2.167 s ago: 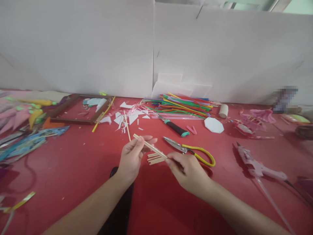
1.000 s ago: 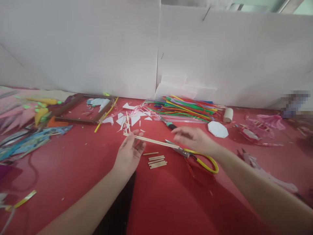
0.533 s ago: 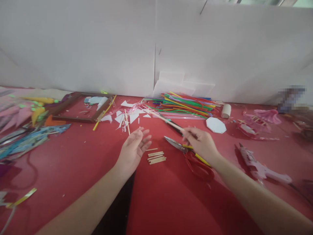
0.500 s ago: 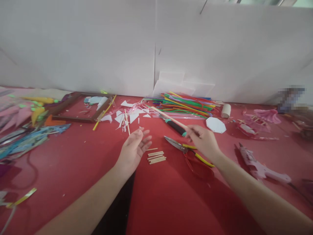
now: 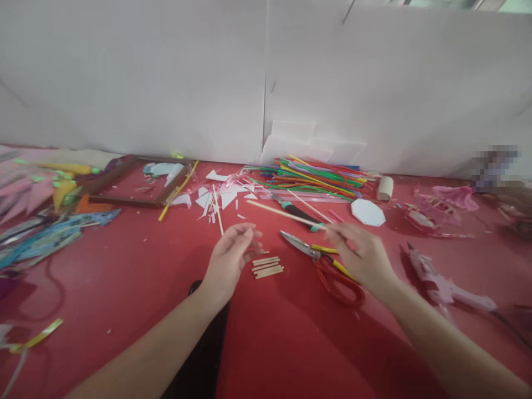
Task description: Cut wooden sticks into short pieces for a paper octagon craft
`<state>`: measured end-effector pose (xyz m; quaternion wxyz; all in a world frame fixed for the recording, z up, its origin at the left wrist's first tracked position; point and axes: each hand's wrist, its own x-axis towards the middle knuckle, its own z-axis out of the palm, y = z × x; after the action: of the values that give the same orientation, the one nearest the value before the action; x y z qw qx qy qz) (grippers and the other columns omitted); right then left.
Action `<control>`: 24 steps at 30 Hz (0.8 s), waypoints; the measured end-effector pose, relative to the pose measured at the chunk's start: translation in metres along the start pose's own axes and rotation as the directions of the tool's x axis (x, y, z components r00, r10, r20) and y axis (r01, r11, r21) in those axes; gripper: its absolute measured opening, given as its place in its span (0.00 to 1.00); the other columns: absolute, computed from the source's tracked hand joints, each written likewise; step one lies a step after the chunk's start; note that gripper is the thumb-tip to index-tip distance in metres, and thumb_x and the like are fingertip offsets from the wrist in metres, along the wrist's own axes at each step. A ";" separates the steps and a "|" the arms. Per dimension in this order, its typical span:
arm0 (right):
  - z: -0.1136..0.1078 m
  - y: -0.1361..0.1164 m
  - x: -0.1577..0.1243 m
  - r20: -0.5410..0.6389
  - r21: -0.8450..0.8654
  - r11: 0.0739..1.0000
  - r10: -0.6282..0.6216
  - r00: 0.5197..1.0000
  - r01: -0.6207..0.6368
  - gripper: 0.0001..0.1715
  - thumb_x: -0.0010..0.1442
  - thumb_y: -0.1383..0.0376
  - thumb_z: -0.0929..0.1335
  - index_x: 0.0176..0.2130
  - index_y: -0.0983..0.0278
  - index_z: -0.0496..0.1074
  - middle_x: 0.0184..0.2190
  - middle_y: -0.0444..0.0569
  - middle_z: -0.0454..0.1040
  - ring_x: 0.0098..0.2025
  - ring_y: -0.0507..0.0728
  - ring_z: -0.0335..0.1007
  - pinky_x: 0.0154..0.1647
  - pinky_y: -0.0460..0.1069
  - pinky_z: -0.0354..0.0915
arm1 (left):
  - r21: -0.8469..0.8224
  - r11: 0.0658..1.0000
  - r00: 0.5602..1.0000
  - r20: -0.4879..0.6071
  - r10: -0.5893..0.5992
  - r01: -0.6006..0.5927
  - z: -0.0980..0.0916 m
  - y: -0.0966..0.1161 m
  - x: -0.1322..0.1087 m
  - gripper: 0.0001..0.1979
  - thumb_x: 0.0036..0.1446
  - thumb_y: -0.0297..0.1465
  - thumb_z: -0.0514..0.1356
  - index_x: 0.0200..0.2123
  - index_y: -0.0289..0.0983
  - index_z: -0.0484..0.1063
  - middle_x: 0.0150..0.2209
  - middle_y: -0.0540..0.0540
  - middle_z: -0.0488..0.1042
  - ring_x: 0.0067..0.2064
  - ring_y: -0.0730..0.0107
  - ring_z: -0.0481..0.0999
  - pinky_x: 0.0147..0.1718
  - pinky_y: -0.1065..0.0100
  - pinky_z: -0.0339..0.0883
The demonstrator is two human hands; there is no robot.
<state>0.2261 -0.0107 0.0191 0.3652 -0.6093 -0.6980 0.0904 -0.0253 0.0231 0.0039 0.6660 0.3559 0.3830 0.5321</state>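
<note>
One thin wooden stick [image 5: 272, 209] is pinched near its end between the closed thumb and fingers of the right hand [image 5: 361, 255], its free end pointed leftward. Nothing is seen gripped by the left hand [image 5: 228, 257]; its fingers are loosely curled and parted (their tips are blurred). Whether a second stick [image 5: 308, 205], slanting away from the right fingertips, is also held cannot be told.

Between the hands, short sticks [image 5: 269, 271] are laid roughly side by side on the red table [image 5: 266, 343], near the left fingers. Scissors [image 5: 315, 255] with red and yellow handles are partly covered by the right hand. Behind them, a black-handled cutter [image 5: 300, 212] is crossed, in this view, by the held stick. Farther out, coloured stems [image 5: 316, 177] are piled near the white wall [image 5: 166, 83], and a pink glue gun [image 5: 434, 280] is placed at the right.
</note>
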 end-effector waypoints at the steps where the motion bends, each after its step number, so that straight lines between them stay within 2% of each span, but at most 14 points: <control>1: 0.002 -0.012 -0.009 0.075 0.060 0.998 0.020 0.997 -0.024 0.16 0.66 0.57 0.61 0.36 0.60 0.74 0.30 0.46 0.77 0.33 0.55 0.73 0.33 0.47 0.66 | 0.081 0.997 0.995 0.095 -0.001 -0.006 0.001 -0.001 -0.003 0.12 0.54 0.35 0.66 0.40 0.37 0.73 0.34 0.50 0.75 0.28 0.77 0.74 0.31 0.71 0.72; 3: 0.009 -0.033 -0.027 0.200 0.140 0.989 0.010 0.980 -0.038 0.16 0.66 0.58 0.61 0.33 0.60 0.72 0.25 0.44 0.74 0.28 0.52 0.70 0.29 0.46 0.63 | 0.242 0.970 0.954 0.293 -0.061 -0.012 0.002 -0.002 -0.009 0.12 0.54 0.36 0.66 0.40 0.37 0.74 0.32 0.50 0.75 0.27 0.76 0.73 0.29 0.72 0.70; 5: 0.016 -0.046 -0.040 0.254 0.186 0.982 -0.067 0.965 0.019 0.15 0.66 0.62 0.61 0.30 0.61 0.70 0.24 0.44 0.72 0.28 0.52 0.68 0.30 0.46 0.63 | 0.378 0.923 0.914 0.395 -0.089 -0.074 0.002 -0.002 -0.014 0.09 0.56 0.35 0.65 0.37 0.36 0.76 0.31 0.48 0.75 0.31 0.74 0.74 0.32 0.72 0.69; 9: 0.024 -0.047 -0.049 0.268 0.174 0.954 -0.284 0.921 0.243 0.11 0.64 0.67 0.62 0.31 0.62 0.69 0.26 0.47 0.71 0.29 0.53 0.65 0.32 0.48 0.63 | 0.479 0.862 0.883 0.462 -0.086 -0.167 0.002 -0.001 -0.018 0.08 0.56 0.35 0.64 0.33 0.35 0.76 0.33 0.46 0.77 0.35 0.71 0.75 0.35 0.72 0.68; 12: 0.021 -0.038 -0.047 0.236 0.137 0.936 -0.348 0.907 0.324 0.07 0.63 0.64 0.64 0.37 0.63 0.71 0.30 0.49 0.74 0.33 0.56 0.67 0.37 0.52 0.65 | 0.411 0.899 0.909 0.416 -0.034 -0.154 0.004 0.001 -0.019 0.10 0.61 0.37 0.60 0.34 0.36 0.71 0.32 0.48 0.75 0.36 0.71 0.76 0.38 0.70 0.70; 14: 0.018 -0.033 -0.046 0.202 0.122 0.950 -0.306 0.930 0.286 0.08 0.63 0.62 0.65 0.40 0.63 0.72 0.33 0.49 0.75 0.35 0.56 0.69 0.38 0.52 0.66 | 0.367 0.920 0.922 0.387 -0.018 -0.137 0.005 0.002 -0.020 0.10 0.64 0.38 0.55 0.35 0.37 0.67 0.32 0.48 0.75 0.35 0.72 0.76 0.39 0.68 0.71; 16: 0.015 -0.030 -0.045 0.176 0.117 0.960 -0.273 0.946 0.255 0.08 0.63 0.63 0.66 0.41 0.62 0.71 0.35 0.49 0.75 0.37 0.55 0.70 0.39 0.51 0.67 | 0.395 0.908 0.907 0.420 -0.041 -0.142 0.007 0.002 -0.021 0.11 0.65 0.38 0.54 0.34 0.37 0.66 0.31 0.48 0.74 0.34 0.72 0.75 0.38 0.69 0.70; 19: 0.012 -0.021 -0.042 0.129 0.033 0.974 -0.225 0.966 0.222 0.06 0.62 0.66 0.64 0.39 0.62 0.71 0.34 0.48 0.76 0.37 0.55 0.71 0.40 0.50 0.66 | 0.470 0.871 0.887 0.450 -0.099 -0.141 0.007 0.001 -0.023 0.12 0.65 0.39 0.53 0.35 0.36 0.66 0.24 0.51 0.69 0.26 0.77 0.70 0.29 0.74 0.66; 22: 0.003 -0.004 -0.037 0.169 -0.194 0.978 -0.037 0.985 0.070 0.08 0.57 0.71 0.62 0.34 0.62 0.70 0.32 0.48 0.74 0.37 0.57 0.70 0.39 0.51 0.64 | 0.459 0.886 0.935 0.340 -0.104 -0.068 0.006 -0.001 -0.022 0.15 0.65 0.43 0.50 0.33 0.38 0.62 0.19 0.58 0.55 0.18 0.82 0.54 0.18 0.78 0.52; 24: -0.006 0.009 -0.034 0.265 -0.332 0.943 0.122 0.957 -0.028 0.09 0.52 0.72 0.63 0.34 0.62 0.69 0.34 0.50 0.74 0.39 0.58 0.70 0.41 0.52 0.64 | 0.443 0.896 0.955 0.257 -0.150 0.022 0.006 -0.002 -0.020 0.18 0.65 0.45 0.50 0.29 0.38 0.57 0.20 0.59 0.51 0.17 0.84 0.49 0.16 0.79 0.45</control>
<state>0.2367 -0.0419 0.0042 0.1534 -0.6683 -0.7241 0.0740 -0.0220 0.0025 0.0079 0.6406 0.5509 0.4078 0.3461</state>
